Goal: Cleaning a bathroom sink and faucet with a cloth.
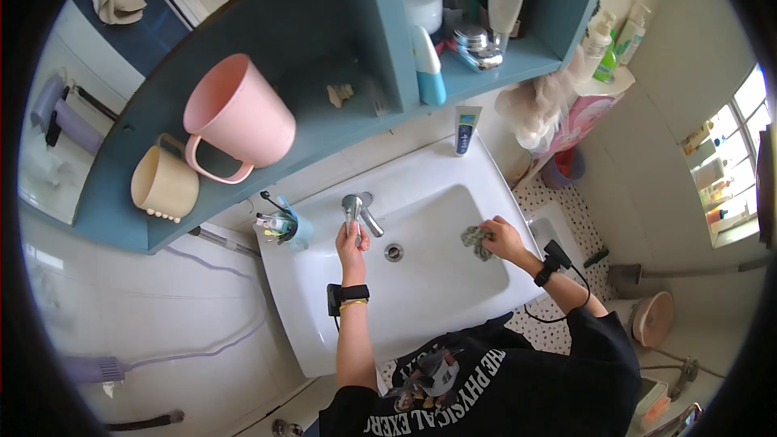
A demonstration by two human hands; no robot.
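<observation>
A white washbasin (421,291) lies before me, with a chrome tap (374,223) at its back edge. My left hand (352,252) is at the tap, its fingers closed on the lever handle (351,205). Over the right side of the bowl, my right hand (505,241) grips a crumpled green-and-white cloth (477,243), which hangs a little from the fingers. The metal drain (393,252) shows in the bowl between my hands. I cannot make out any water running from the spout.
A blue cup (299,232) with toothbrushes stands left of the tap; a tube (466,131) stands at the back right corner. Above is a blue shelf (324,150) with a pink mug (239,113), a cream cup (166,182) and toiletries. A bath puff (534,109) hangs at right.
</observation>
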